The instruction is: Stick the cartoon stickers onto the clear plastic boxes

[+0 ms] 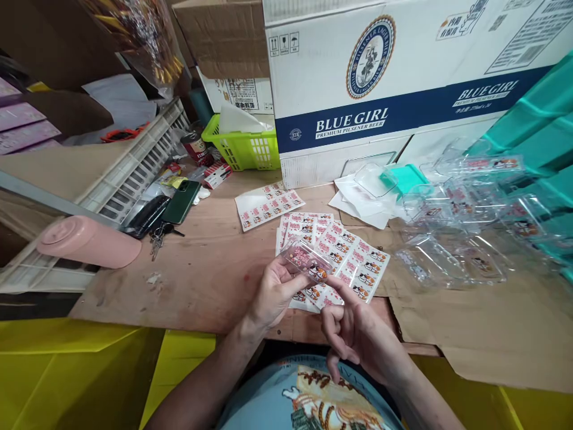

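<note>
My left hand [274, 292] grips a small clear plastic box [301, 255] at its near left side, thumb on top. A sticker with pink lettering and two cartoon cats lies on the box's face. With its index finger stretched out, my right hand [353, 325] touches the box's right end near the cats. The other right fingers are loosely bent and apart, with nothing in them. Underneath, several sheets of matching stickers [367, 263] are fanned out on the wooden table [197, 280]. A further sticker sheet [268, 206] lies beyond them, its left part peeled bare.
Clear boxes with stickers [461, 251] are heaped at right on brown cardboard [483, 328], beside teal trays [532, 143]. White backing papers [367, 206] lie behind. At left are a pink bottle [89, 242], keys [157, 239] and a phone [181, 202]. A beer carton [331, 77] and green basket [246, 146] stand behind.
</note>
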`<state>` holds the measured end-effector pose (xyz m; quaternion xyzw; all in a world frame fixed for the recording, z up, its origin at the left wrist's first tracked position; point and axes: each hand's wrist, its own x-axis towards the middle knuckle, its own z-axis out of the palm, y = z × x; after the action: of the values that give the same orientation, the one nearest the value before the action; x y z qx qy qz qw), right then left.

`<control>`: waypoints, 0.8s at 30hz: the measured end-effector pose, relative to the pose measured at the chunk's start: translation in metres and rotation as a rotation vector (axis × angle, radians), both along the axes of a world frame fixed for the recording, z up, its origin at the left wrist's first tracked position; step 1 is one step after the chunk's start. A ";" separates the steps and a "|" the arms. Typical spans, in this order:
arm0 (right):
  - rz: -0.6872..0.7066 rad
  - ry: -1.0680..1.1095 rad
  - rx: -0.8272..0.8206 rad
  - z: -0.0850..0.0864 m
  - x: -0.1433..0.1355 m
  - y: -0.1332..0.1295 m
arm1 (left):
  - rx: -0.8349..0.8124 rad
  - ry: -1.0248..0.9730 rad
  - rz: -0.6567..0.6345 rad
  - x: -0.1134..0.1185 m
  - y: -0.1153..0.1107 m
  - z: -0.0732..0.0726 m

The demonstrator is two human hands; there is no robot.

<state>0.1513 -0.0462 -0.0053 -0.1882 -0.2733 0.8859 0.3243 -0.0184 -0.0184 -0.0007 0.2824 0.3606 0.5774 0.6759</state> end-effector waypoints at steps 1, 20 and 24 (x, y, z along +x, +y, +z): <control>-0.002 -0.002 -0.002 -0.001 0.000 0.000 | 0.002 0.003 0.001 0.000 0.000 0.000; -0.026 -0.008 -0.010 -0.004 -0.004 0.002 | -0.006 0.025 -0.007 -0.004 -0.001 -0.006; -0.025 -0.031 -0.016 -0.001 -0.005 0.002 | -0.012 0.034 0.000 -0.004 -0.002 -0.005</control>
<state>0.1463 -0.0443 -0.0062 -0.2080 -0.2687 0.8809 0.3295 -0.0225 -0.0201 -0.0054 0.2883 0.3754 0.5703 0.6714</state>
